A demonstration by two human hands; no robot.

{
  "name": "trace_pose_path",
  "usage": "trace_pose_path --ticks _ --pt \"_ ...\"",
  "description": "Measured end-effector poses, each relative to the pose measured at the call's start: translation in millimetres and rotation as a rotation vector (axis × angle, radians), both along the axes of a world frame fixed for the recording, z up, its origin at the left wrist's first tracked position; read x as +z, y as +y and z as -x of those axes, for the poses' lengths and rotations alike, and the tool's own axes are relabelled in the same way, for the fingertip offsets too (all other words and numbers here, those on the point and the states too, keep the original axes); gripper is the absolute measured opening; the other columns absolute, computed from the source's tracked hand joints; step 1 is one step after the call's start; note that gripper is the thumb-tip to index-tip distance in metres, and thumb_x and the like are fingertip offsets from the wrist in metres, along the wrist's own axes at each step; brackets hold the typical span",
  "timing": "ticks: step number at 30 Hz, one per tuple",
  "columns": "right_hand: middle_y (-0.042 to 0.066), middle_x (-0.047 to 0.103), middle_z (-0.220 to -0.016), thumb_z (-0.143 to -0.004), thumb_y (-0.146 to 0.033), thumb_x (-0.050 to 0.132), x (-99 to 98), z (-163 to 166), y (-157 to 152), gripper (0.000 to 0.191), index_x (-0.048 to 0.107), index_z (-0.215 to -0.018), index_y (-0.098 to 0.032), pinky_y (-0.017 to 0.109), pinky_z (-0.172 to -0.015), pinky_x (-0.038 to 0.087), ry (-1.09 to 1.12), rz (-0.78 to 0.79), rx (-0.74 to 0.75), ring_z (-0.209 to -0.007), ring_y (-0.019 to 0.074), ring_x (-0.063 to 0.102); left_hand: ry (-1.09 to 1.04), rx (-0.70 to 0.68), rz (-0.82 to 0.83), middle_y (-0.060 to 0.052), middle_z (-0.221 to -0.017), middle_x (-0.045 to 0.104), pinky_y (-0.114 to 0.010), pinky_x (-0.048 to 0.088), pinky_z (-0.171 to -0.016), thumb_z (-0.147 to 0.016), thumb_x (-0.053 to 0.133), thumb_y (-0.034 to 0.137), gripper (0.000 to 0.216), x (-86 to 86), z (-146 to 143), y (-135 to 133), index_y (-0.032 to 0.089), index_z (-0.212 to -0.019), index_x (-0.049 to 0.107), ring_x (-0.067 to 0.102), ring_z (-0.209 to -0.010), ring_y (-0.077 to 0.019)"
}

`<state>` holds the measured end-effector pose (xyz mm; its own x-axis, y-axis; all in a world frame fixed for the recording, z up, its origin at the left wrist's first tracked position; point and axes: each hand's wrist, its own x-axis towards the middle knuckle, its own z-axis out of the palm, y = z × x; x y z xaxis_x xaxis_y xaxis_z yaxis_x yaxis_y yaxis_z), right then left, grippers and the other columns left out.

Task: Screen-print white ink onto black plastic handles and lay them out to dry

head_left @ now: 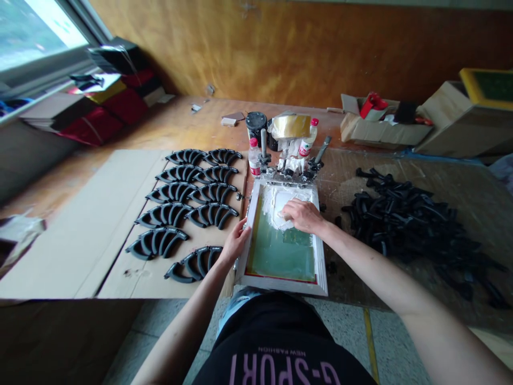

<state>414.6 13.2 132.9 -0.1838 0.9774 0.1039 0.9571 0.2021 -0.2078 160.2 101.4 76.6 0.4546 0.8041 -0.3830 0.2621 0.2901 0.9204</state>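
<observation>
Right hand (303, 215) clenched on a squeegee (285, 206), mostly hidden, in white ink (269, 202) at far end of the screen frame (320, 256); left hand (235, 241) fingers grasping the frame's left edge; frame flat on the surface (180, 123); black curved parts (188, 206) in rows left, loose pile (404, 214) right; bottles (254, 158) behind.

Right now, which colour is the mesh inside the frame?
Green mesh, partly under white paste; head view.

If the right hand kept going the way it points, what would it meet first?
Probably the white ink heaped on the screen, just ahead of the right hand; beyond that, the screen frame. Depth is uncertain.
</observation>
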Motion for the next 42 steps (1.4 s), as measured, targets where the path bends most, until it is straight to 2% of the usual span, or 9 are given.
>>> trace_pose_path --ticks 7,10,14,17,22,26,30,36,42 --pt "0.006 0.067 -0.093 -0.088 -0.013 0.054 -8.0 2 -12 0.019 0.069 -0.098 -0.019 0.029 -0.080 0.043 0.072 -0.037 0.029 -0.095 0.0211 0.057 0.012 -0.025 0.011 -0.005 -0.083 0.071 -0.025 0.048 -0.063 -0.078 0.065 0.051 0.070 9.2 0 -3 0.017 -0.138 0.052 0.063 -0.070 -0.0169" --pt "0.003 0.068 -0.097 -0.088 -0.025 0.062 6.1 -12 14 0.020 0.068 -0.108 -0.024 0.028 -0.077 0.045 0.120 -0.069 -0.132 -0.091 0.0199 0.060 0.045 -0.054 -0.005 -0.003 -0.081 0.069 -0.025 0.047 -0.061 -0.080 0.062 0.053 0.072 23.0 2 -3 0.018 -0.141 0.049 0.062 -0.068 -0.0161" --pt "0.004 0.068 -0.105 -0.082 -0.032 0.070 25.4 -42 53 0.056 0.053 -0.136 -0.031 0.030 -0.075 0.046 0.094 -0.144 -0.386 -0.088 0.0217 0.063 0.034 -0.068 -0.120 -0.006 -0.100 0.070 -0.026 0.049 -0.070 -0.084 0.056 0.058 0.066 55.7 5 0 0.020 -0.137 0.054 0.063 -0.084 -0.0183" --pt "0.006 0.069 -0.105 -0.085 -0.034 0.064 31.0 -80 50 0.051 0.054 -0.135 -0.028 0.032 -0.075 0.045 0.113 -0.258 -0.544 -0.086 0.0227 0.062 0.004 -0.050 -0.197 -0.006 -0.105 0.068 -0.026 0.050 -0.076 -0.088 0.046 0.064 0.060 84.4 3 6 0.019 -0.124 0.064 0.061 -0.089 -0.0184" --pt "0.006 0.068 -0.084 -0.090 -0.033 0.048 -3.3 -119 1 0.028 0.065 -0.107 -0.018 0.032 -0.072 0.046 0.300 -0.300 -0.845 -0.076 0.0219 0.061 -0.315 0.039 -0.177 -0.005 -0.094 0.068 -0.026 0.051 -0.069 -0.086 0.047 0.065 0.059 118.2 -27 23 0.017 -0.116 0.063 0.062 -0.073 -0.0142" --pt "0.007 0.069 -0.095 -0.085 -0.036 0.058 -49.3 -82 -21 0.030 0.065 -0.109 -0.020 0.036 -0.081 0.048 0.346 -0.181 -0.590 -0.088 0.0238 0.062 -0.446 0.098 -0.195 -0.006 -0.092 0.069 -0.026 0.052 -0.068 -0.087 0.048 0.062 0.053 127.1 -60 40 0.016 -0.111 0.061 0.065 -0.080 -0.0161" --pt "0.009 0.066 -0.103 -0.085 -0.029 0.061 -64.1 -36 -25 0.028 0.066 -0.112 -0.022 0.041 -0.093 0.045 0.228 -0.094 -0.270 -0.101 0.0257 0.058 -0.414 0.206 -0.115 -0.007 -0.091 0.070 -0.024 0.051 -0.064 -0.090 0.044 0.060 0.051 113.6 -66 27 0.017 -0.114 0.058 0.065 -0.077 -0.0146" --pt "0.010 0.062 -0.092 -0.093 -0.033 0.054 -34.4 34 -16 0.022 0.068 -0.102 -0.018 0.038 -0.086 0.046 0.223 -0.195 -0.166 -0.093 0.0255 0.056 -0.187 -0.085 0.295 -0.011 -0.086 0.070 -0.026 0.048 -0.054 -0.083 0.046 0.071 0.063 54.9 -36 -44 0.013 -0.106 0.058 0.066 -0.069 -0.0183" --pt "0.011 0.063 -0.098 -0.095 -0.030 0.052 -23.7 158 6 0.028 0.065 -0.117 -0.017 0.038 -0.087 0.048 0.318 -0.041 0.115 -0.097 0.0256 0.058 -0.123 0.421 0.180 0.001 -0.062 0.058 -0.020 0.041 -0.045 -0.080 0.053 0.066 0.049 10.4 45 -52 0.018 -0.083 0.049 0.059 -0.055 -0.0130"
